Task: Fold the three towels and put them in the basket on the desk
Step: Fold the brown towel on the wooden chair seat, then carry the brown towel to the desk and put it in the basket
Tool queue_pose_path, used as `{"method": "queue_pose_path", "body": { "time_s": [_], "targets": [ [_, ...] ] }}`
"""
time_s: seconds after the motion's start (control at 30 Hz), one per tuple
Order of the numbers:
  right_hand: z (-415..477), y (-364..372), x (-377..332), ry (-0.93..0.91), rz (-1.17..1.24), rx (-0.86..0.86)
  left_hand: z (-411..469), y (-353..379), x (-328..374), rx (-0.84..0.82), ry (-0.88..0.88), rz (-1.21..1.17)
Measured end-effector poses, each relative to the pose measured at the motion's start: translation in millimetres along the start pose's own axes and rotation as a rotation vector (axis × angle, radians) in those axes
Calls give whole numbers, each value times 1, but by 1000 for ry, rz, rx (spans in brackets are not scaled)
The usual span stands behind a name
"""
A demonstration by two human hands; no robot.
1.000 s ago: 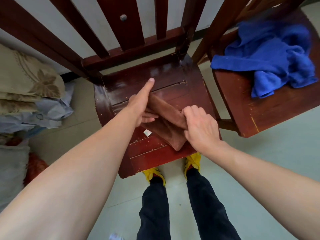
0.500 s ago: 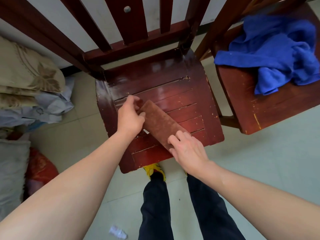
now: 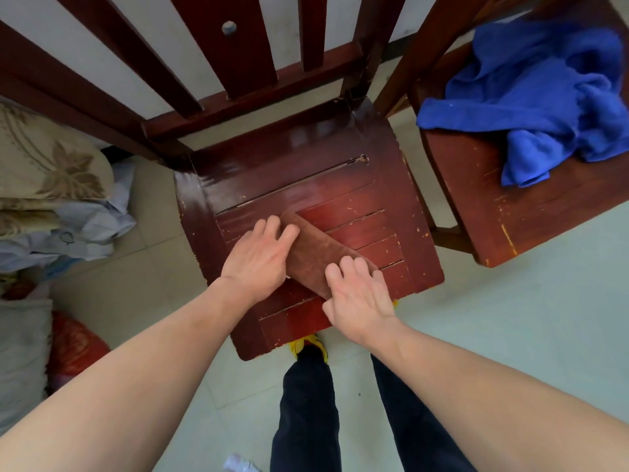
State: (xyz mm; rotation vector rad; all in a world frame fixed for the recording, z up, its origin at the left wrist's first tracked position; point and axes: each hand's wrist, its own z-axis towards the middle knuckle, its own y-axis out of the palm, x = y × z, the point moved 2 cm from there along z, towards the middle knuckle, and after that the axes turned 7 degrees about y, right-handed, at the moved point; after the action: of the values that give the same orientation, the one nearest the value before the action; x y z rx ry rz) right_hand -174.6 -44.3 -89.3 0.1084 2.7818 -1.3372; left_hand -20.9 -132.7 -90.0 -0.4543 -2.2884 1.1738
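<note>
A brown towel, folded into a narrow strip, lies diagonally on the seat of a dark red wooden chair. My left hand rests on the strip's upper left end, fingers spread and slightly bent. My right hand lies on its lower right end, fingers spread over the cloth. A crumpled blue towel sits on a second red chair at the upper right. No basket and no third towel are in view.
The second chair's seat stands close on the right. Pillows and bedding pile up at the left, with a red bundle below them. My legs and yellow shoes stand on pale floor tiles beneath the chair's front edge.
The brown towel went from a bunched fold held by both hands to a flat narrow strip. Both hands now lie on its two ends, the right having moved up onto the cloth.
</note>
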Motion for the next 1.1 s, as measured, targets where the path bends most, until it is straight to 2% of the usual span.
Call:
{"method": "queue_pose_path", "body": {
  "time_s": [0.13,0.2,0.33,0.47,0.57,0.7,0.77,0.93,1.1],
  "targets": [
    [-3,-16,11,-32,185,-108,7,-21,-5,-116,1,-99],
    [-4,-22,22,-8,333,-142,12,-31,-7,-140,52,-53],
    [-8,-15,42,138,301,111,24,-32,-2,-63,230,149],
    [-18,10,26,230,312,25,24,-18,14,-215,377,267],
    [-36,10,13,270,331,72,3,-19,24,-224,391,338],
    [-80,-8,18,225,348,147,-37,-35,42,-209,366,243],
    [-115,-24,30,247,384,185,-56,-54,70,-158,424,240],
    [-213,-61,74,371,404,265,-83,-104,162,-172,560,395],
    [-324,-70,131,516,399,375,-102,-143,286,-67,816,546]
  ]
}}
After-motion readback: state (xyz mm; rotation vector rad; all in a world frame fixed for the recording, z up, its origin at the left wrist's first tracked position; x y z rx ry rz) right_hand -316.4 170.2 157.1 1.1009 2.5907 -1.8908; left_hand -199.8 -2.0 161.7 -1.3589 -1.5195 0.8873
